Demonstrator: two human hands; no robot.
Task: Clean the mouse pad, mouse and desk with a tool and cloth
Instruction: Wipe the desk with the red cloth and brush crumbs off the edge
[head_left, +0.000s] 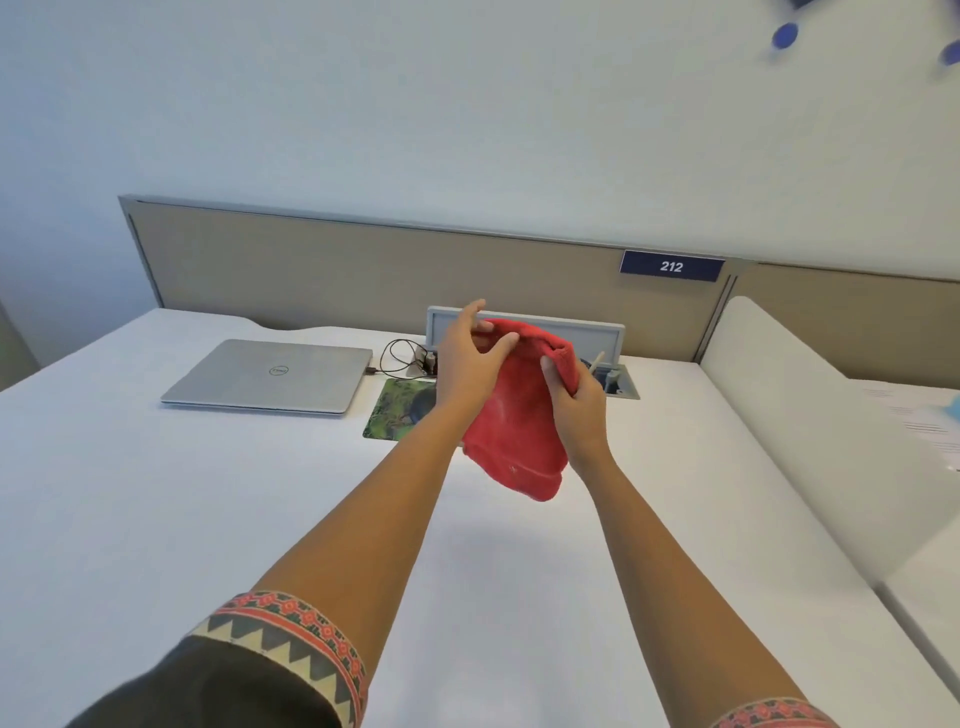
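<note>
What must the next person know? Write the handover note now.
Hands: the left hand pinches the top edge of the red cloth, and the right hand grips its right side, above the desk.
Things: the mouse pad lies right of the closed laptop. The mouse sits on it, partly hidden by the left arm. Tool not clearly seen.
Done: cloth in hand.
Left: nothing shows as wiped, so mouse pad, mouse and desk.

1. One red cloth (514, 431).
2. One closed laptop (270, 376).
3. One mouse pad (392, 413).
4. One dark mouse (422, 402), partly hidden.
5. One black cable (397, 356).
6. One pale stick (597, 359).
7. One open cable box (618, 335).
8. One number plate (671, 266), reading 212.
9. Two grips: left grip (462, 358), right grip (576, 405).
10. Two patterned sleeves: left sleeve (291, 639), right sleeve (769, 716).
11. One white surface (156, 493).
</note>
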